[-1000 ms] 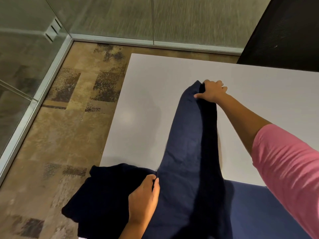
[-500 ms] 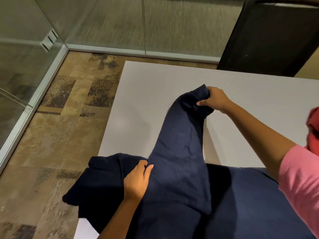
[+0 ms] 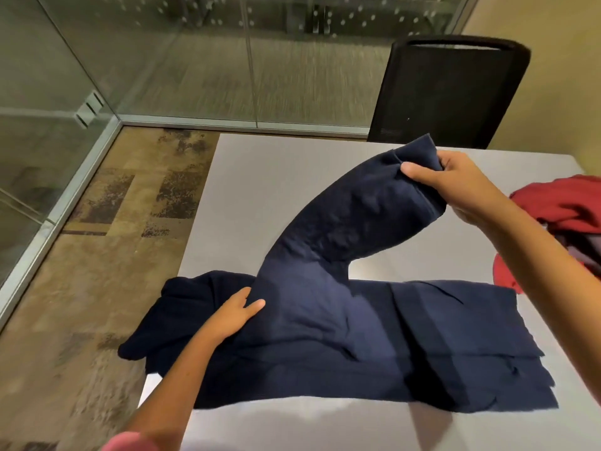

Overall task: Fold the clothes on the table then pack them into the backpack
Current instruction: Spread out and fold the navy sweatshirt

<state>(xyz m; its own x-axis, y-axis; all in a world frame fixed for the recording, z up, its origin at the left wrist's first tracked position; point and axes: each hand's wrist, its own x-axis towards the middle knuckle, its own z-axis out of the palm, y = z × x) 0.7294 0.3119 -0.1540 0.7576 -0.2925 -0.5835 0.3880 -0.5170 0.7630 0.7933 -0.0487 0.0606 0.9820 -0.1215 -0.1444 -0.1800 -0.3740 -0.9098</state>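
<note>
Navy garment (image 3: 341, 336) was spread along the table's (image 3: 260, 190) near edge, one part hanging off the left edge. Sleeve end (image 3: 413, 170) was pinched and lifted by the right hand (image 3: 455, 183); left hand (image 3: 234, 314) was pressed flat, fingers straight, at the sleeve's base. Risk: overhanging cloth could drag it floorward if pressure eased. Backpack not seen.
</note>
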